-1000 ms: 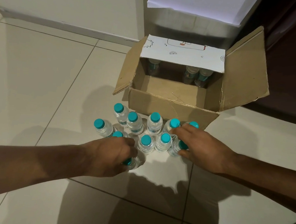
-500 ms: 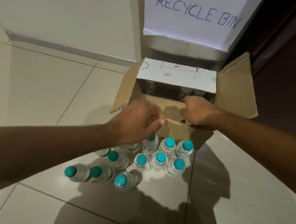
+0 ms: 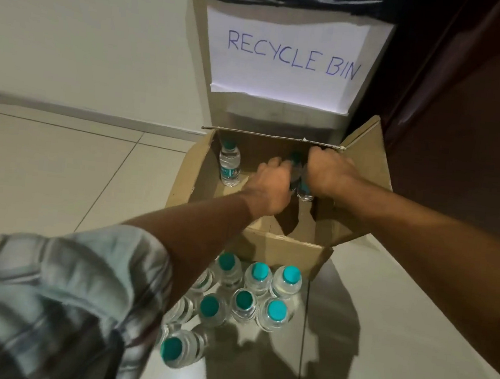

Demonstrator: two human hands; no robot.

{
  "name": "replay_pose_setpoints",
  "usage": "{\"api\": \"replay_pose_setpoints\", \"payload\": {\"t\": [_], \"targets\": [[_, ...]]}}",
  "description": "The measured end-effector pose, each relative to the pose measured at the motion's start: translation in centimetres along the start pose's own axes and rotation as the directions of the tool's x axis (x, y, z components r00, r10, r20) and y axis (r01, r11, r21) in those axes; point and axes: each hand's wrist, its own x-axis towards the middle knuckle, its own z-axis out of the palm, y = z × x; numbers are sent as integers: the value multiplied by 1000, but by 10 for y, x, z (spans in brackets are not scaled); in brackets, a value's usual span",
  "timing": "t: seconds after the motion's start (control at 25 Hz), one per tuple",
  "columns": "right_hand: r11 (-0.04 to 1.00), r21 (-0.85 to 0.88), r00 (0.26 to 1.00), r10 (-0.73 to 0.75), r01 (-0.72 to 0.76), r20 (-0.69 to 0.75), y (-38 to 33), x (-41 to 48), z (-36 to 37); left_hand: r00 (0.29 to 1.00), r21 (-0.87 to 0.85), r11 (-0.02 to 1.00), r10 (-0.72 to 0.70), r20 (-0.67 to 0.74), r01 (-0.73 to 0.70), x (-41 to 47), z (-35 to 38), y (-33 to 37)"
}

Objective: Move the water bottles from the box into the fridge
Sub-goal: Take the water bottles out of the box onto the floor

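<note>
Well, closest of all is a pale checked sleeve (image 3: 62,293) on the left arm. Just past it, the floor bottles (image 3: 249,297) with teal caps stand in a bunch on the shiny floor (image 3: 58,184), right by the front of the cardboard box (image 3: 282,248). A tipped bottle (image 3: 182,347) lies on its side near them.

Both hands are down inside the box. The right hand (image 3: 330,173) is curled over the top of the first bottle (image 3: 305,192) and looks to have hold of it. The left hand (image 3: 270,188) is curled beside the second bottle (image 3: 294,171), but its fingers are hidden, so I cannot tell if it grips. The corner bottle (image 3: 229,165) stands alone at the far left.

Behind the box stands a metal bin (image 3: 280,121) with a paper sign (image 3: 287,54) saying RECYCLE BIN.

I think the last bottles are being taken out. Next, they need a straight lift over the box wall. No fridge shows here, and no bottle is in one yet.
</note>
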Motion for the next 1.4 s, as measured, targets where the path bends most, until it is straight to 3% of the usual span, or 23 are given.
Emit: {"api": "replay_pose_setpoints", "payload": {"t": [0.16, 0.32, 0.4, 0.6, 0.8, 0.92, 1.12, 1.24, 1.32, 1.4], "targets": [[989, -135, 989, -38, 58, 142, 0, 21, 3, 1000, 115, 993, 19, -11, -17, 31, -2, 18], [984, -142, 985, -87, 109, 152, 5, 30, 14, 999, 215, 976, 17, 49, -27, 41, 1, 19], [984, -118, 983, -119, 136, 142, 7, 32, 15, 998, 218, 975, 24, 60, -37, 41, 3, 21], [993, 35, 986, -115, 112, 122, 0, 21, 23, 992, 137, 985, -109, 56, 101, 26, 5, 19], [982, 58, 982, -181, 177, 62, -1, -1, 27, 998, 217, 975, 49, -26, -42, -9, -10, 11], [964, 39, 965, -260, 262, -39, -1, -18, 3, 978, 202, 959, 207, -28, -197, -23, -40, 5], [902, 35, 877, -409, 431, -251, 13, -56, -60, 910, 216, 915, 379, -169, -341, -64, -101, 6], [855, 42, 814, -476, 517, -334, 20, -96, -96, 852, 232, 863, 491, -180, -449, -104, -147, 10], [826, 75, 789, -502, 559, -353, 19, -125, -113, 780, 249, 793, 602, -172, -556, -135, -177, 11], [773, 156, 770, -547, 615, -328, 18, -150, -123, 773, 216, 785, 614, -156, -580, -161, -194, 7]]}}
